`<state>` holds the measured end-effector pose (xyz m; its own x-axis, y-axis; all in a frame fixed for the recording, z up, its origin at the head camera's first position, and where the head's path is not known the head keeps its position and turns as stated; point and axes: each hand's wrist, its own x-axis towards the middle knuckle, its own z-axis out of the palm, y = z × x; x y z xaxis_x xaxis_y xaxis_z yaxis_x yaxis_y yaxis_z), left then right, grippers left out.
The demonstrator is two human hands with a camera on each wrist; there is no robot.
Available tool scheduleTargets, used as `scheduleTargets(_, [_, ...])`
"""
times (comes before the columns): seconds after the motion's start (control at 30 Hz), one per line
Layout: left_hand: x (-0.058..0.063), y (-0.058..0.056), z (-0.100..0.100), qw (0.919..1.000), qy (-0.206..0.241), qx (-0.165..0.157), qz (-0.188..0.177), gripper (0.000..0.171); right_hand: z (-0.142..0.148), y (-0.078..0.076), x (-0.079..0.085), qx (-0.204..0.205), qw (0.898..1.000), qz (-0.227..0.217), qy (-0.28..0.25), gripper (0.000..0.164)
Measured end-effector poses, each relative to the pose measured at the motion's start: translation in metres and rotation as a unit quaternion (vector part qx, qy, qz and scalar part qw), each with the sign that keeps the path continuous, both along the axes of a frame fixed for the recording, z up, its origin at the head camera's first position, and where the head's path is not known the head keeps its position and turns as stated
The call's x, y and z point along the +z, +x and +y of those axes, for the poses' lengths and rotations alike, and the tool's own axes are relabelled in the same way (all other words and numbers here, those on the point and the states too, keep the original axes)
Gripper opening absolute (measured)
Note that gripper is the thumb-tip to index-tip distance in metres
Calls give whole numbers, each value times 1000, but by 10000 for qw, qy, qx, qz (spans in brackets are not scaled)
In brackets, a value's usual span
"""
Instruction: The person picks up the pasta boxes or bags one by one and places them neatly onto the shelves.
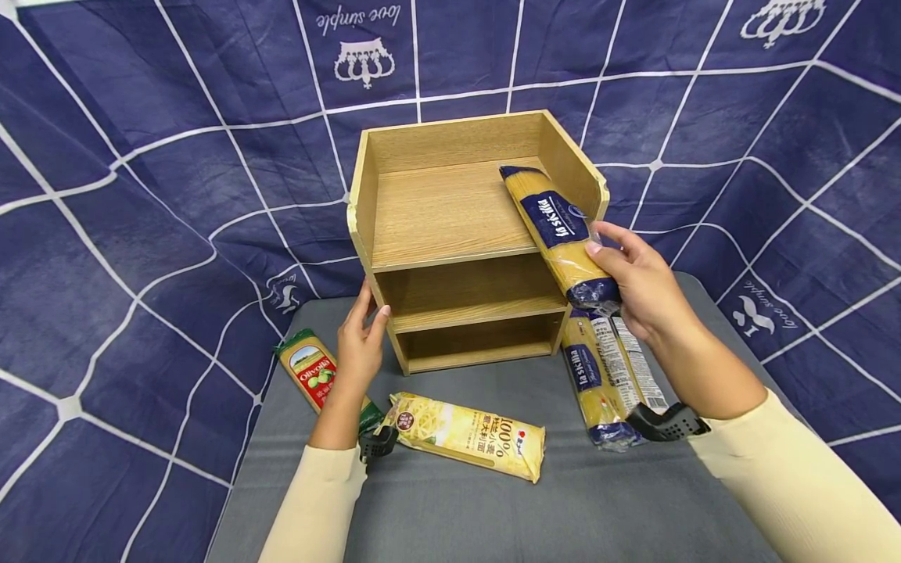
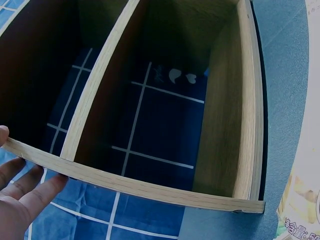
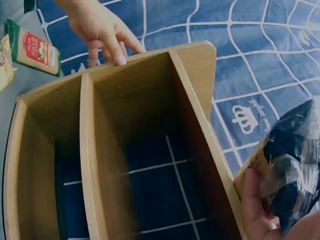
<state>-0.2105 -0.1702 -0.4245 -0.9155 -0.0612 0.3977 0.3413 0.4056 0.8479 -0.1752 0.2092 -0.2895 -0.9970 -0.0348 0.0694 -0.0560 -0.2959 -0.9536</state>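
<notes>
A three-tier wooden shelf [image 1: 450,207] stands on the grey surface, its compartments facing me. My left hand [image 1: 362,342] holds the shelf's left side panel [image 2: 150,186], thumb at the front edge and fingers along the outer face. In my right hand [image 1: 644,283] is a yellow and blue pack of spaghetti [image 1: 556,227], gripped near its lower end with the thumb on top. The pack slants over the right part of the top tier, its far end above the boards and its near end out past the front edge. Crinkled clear wrapping [image 3: 295,175] shows beside the right fingers.
Left of the shelf lies a green and red pasta pack [image 1: 310,371], partly behind my left forearm. A cream pasta pack [image 1: 468,436] lies in front. Two more pasta packs [image 1: 587,383] lie to the right, below my right hand. A blue gridded cloth [image 1: 211,156] hangs behind.
</notes>
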Motion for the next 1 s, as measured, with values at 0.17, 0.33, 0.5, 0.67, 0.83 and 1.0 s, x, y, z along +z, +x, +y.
scheduleTargets(0.17, [0,1,1,10000,-28,34,24,60,1,5,-7,221,9990,273,-269,48])
scheduleTargets(0.33, [0,2,1,10000,-32,39,-1,60,3,13,-20,607,9943,744,-459,53])
scheduleTargets(0.5, [0,1,1,10000,4,34,65,60,2,22,-27,790,9921,975,-4,62])
scheduleTargets(0.67, [0,1,1,10000,22,11,71,60,2,33,-34,543,9909,1171,369,67])
scheduleTargets(0.83, [-1,2,1,10000,-11,34,62,60,1,43,-48,60,9844,1646,616,66])
scheduleTargets(1.0, [-1,1,2,9999,-48,60,95,60,-5,41,-53,-737,9688,2166,956,52])
